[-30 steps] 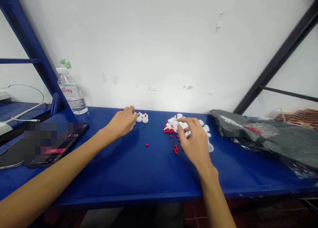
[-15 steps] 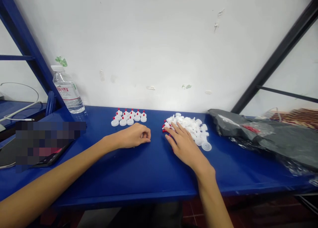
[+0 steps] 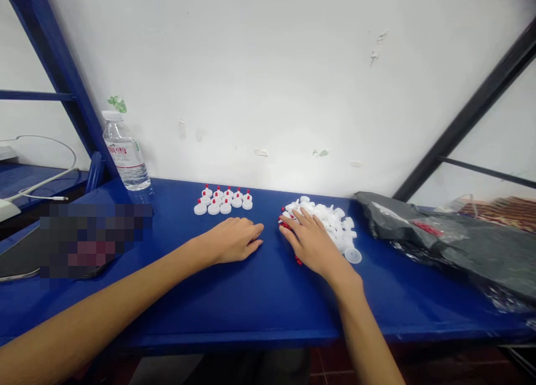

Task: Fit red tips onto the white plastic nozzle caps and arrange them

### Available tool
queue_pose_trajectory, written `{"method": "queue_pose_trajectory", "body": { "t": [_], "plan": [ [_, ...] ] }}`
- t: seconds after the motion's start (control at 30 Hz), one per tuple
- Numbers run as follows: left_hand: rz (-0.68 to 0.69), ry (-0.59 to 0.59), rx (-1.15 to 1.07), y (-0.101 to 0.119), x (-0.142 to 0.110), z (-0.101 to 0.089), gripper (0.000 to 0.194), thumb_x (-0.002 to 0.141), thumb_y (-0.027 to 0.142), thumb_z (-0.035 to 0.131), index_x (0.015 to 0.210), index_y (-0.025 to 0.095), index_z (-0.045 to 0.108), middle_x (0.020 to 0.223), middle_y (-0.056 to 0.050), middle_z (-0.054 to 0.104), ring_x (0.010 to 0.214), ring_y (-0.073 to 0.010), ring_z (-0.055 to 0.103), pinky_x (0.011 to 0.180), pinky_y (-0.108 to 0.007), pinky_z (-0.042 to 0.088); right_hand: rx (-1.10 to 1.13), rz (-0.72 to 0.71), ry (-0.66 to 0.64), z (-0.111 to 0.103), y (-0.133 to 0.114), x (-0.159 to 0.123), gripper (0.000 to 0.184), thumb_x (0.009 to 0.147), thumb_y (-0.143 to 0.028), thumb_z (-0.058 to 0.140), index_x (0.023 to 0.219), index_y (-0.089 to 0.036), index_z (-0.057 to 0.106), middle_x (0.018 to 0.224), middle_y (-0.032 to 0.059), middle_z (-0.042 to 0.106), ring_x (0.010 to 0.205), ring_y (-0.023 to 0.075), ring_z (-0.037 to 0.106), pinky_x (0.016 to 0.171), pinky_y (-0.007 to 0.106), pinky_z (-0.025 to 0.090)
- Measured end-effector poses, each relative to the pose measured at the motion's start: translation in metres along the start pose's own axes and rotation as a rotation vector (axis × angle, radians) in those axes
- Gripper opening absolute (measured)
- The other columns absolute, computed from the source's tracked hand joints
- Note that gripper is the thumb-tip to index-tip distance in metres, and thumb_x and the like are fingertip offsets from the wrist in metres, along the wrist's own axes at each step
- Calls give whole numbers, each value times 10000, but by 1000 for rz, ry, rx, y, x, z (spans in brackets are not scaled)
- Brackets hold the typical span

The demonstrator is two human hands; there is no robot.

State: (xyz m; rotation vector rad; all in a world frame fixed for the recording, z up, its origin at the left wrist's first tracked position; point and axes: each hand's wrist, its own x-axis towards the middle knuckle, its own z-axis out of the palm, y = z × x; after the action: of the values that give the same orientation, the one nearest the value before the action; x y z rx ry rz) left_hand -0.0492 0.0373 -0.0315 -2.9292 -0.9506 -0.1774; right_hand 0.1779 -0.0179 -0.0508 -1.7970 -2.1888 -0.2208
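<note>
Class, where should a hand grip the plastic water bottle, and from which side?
Probably around the labelled middle of the water bottle, coming from its front right: the round body stands upright, with the wall close behind and the blue post on its left.

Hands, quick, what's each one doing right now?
Left hand: fingers partly curled by the blue table; can't tell if it holds anything.
Right hand: open, spread over the white plastic caps.

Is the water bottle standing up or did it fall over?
Standing up: the bottle has its base on the blue table and its white cap on top.
</note>
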Motion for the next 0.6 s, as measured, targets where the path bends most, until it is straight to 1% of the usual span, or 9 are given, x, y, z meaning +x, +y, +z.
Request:
{"method": "queue_pose_trajectory", "body": {
  "t": [0.1, 0.2, 0.27, 0.37, 0.43, 0.5, 0.57, 0.6],
  "plan": [
    [-57, 7, 100, 6, -2, -1, 278, 967, 375, 468, 1032, 164, 635, 908, -144, 718, 759, -294, 691, 635, -353, 439, -27, -21, -2, 1, -1, 10, 437, 1066, -371, 398, 1384, -190, 638, 1468, 150, 588, 1441, 338, 450, 1193, 578, 316],
    [-101, -45, 143, 11, -3, -1, 275, 956, 311, 453, 997, 138, 663, 904, -174, 732, 768, -314, 712, 653, -378, 472, -22, -35, 30, -1, -2, 13, 393, 1056, -314, 422, 1328, -181, 672, 1382, 150, 655, 1366, 320, 536, 1170, 565, 350],
    [-101, -75, 143, 12, -3, -2, 252, 952, 247, 444, 972, 135, 669, 874, -167, 736, 755, -304, 720, 654, -371, 478, 23, -48, 91, -5, -3, 11, 383, 1052, -294, 418, 1298, -183, 690, 1340, 140, 682, 1323, 307, 573, 1152, 540, 379],
    [-102, -69, 144, 13, -4, -3, 250, 969, 229, 437, 996, 132, 666, 878, -158, 737, 764, -297, 725, 653, -357, 480, 202, -41, 231, -14, -3, 3, 375, 1047, -292, 419, 1264, -195, 709, 1301, 115, 710, 1251, 278, 629, 1102, 472, 447],
    [-110, -69, 151, 13, -5, -4, 257, 985, 240, 439, 1025, 129, 667, 899, -159, 735, 789, -305, 724, 656, -360, 481, 358, 8, 343, -20, -5, -5, 331, 1028, -315, 470, 1205, -221, 733, 1242, 86, 743, 1183, 263, 672, 1041, 429, 497],
    [-114, -72, 153, 12, -6, -5, 257, 1002, 238, 446, 1070, 122, 664, 899, -158, 731, 800, -307, 718, 658, -364, 478, 461, 92, 413, -23, -6, -12, 263, 993, -348, 545, 1099, -250, 764, 1148, 59, 777, 1072, 268, 717, 966, 417, 533],
    [-105, -63, 144, 10, -6, -4, 257, 1025, 248, 450, 1094, 117, 661, 890, -155, 726, 797, -296, 709, 659, -356, 466, 529, 162, 415, -25, -6, -16, 228, 968, -377, 590, 1059, -266, 768, 1080, 46, 790, 972, 268, 738, 904, 415, 552],
    [-97, -53, 135, 8, -6, -3, 263, 1036, 270, 452, 1083, 118, 661, 886, -153, 723, 795, -289, 705, 658, -349, 457, 560, 181, 405, -25, -5, -17, 232, 963, -388, 598, 1079, -270, 760, 1066, 46, 790, 947, 265, 739, 886, 412, 557]
  ]
}}
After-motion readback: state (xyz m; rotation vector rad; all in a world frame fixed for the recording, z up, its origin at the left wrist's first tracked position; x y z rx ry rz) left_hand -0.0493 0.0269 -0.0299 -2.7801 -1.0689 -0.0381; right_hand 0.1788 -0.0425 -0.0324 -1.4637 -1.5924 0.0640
